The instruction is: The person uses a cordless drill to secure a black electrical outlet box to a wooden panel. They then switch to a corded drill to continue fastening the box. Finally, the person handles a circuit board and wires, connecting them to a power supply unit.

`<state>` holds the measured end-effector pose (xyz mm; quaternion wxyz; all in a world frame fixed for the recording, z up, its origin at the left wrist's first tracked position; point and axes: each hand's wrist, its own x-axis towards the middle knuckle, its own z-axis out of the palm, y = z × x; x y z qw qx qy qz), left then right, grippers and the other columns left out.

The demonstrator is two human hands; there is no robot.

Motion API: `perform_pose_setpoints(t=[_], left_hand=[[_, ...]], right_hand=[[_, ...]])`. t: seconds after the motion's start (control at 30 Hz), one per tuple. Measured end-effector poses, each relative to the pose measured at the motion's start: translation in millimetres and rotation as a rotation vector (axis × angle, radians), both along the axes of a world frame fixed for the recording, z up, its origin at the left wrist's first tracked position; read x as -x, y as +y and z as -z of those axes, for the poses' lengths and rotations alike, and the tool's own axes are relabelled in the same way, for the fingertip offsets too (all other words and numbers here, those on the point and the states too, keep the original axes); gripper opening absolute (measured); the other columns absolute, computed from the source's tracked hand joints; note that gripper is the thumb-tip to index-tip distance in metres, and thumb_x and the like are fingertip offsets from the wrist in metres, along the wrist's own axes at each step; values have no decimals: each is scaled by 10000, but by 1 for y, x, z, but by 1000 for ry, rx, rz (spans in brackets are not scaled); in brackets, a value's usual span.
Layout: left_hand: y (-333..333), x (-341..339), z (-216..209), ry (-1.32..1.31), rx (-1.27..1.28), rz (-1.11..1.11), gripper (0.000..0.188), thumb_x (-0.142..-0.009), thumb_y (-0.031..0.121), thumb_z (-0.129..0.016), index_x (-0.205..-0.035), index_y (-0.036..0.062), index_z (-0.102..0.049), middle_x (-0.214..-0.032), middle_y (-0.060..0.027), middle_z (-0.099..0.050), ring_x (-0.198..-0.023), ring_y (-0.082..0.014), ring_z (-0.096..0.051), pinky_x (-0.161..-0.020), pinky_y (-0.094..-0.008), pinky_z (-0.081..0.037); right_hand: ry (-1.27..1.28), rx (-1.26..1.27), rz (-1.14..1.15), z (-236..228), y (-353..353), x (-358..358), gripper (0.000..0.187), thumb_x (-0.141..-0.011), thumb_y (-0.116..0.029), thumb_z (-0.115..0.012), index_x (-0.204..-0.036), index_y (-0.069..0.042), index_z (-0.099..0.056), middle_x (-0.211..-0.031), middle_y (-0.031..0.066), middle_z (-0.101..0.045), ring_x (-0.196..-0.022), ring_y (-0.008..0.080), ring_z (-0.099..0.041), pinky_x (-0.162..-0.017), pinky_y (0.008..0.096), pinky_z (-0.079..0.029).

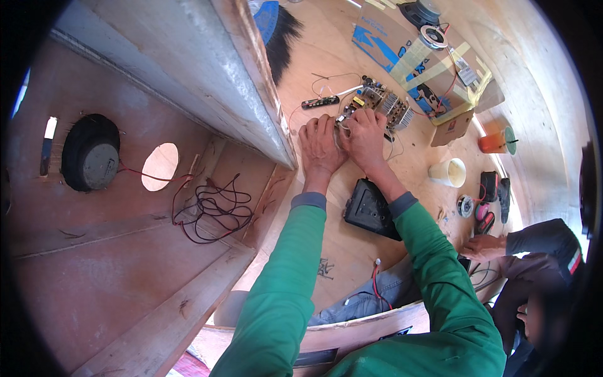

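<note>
My left hand [320, 146] and my right hand [363, 139] meet at the near edge of an amplifier circuit board [380, 105] with ribbed metal heatsinks. Both have fingers bent and pressed together around something small. A bit of thin pale wire shows between them, but my fingers hide the rest. Just left of the board lies a narrow black control strip [320, 102] with a wire running from it. Below my right wrist sits a black plastic housing [372, 209], partly behind the sleeve.
An open wooden cabinet at left holds a round speaker [94, 154] and tangled red-black cable [220, 207]. A brush [282, 38] and cardboard box [433, 69] lie beyond. At right stand a white cup [448, 172], a drink cup [497, 141], and a co-worker's hand [485, 248] near small tools.
</note>
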<state>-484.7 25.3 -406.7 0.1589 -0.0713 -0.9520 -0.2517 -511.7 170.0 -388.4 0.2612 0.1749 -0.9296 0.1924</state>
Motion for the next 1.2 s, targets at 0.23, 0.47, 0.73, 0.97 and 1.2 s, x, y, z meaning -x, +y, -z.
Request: perform_pose_setpoints(t=[0.23,0.47,0.73,0.97,1.2], left_hand=[[0,0,-1,-35,15,0,532,-898,290,-768,-1378,90,-655,-1436,-80,-625,-1381,-321,-513,-1196,-495,-353],[0,0,4,16,37,-11,511,-918,286,-745,-1382,96,-648,-1436,-79,-618,-1375,-308,-516,-1183,-491,-361],[0,2,7,60,81,-23,503,-930,297,-728,-1376,78,-648,-1418,-89,-620,-1349,-305,-525,-1175,-494,-363],[3,0,2,-4,19,-16,439,-1026,338,-664,-1384,85,-648,-1432,-90,-636,-1367,-327,-525,-1207,-509,-347],[1,0,1,6,4,11,422,-1013,297,-679,-1367,69,-659,-1415,-104,-645,-1356,-341,-532,-1195,-513,-353]], right_hand=[[-12,-16,2,-1,-2,-2,142,-818,-195,-873,-904,-125,-783,-1039,39,-682,-1100,272,-639,-1035,498,-410],[-3,-99,77,-8,-6,-12,212,-842,-226,-875,-952,-75,-774,-1086,86,-662,-1135,304,-617,-1073,529,-410],[30,-136,144,-2,-16,-14,236,-830,-247,-856,-952,-56,-789,-1077,109,-661,-1155,312,-612,-1090,537,-411],[-66,-28,45,0,-6,-4,171,-802,-200,-834,-907,-67,-806,-1069,102,-668,-1161,308,-619,-1074,528,-421],[-49,15,15,-2,-3,0,143,-790,-186,-825,-871,-70,-811,-995,100,-654,-1085,316,-630,-1039,522,-433]])
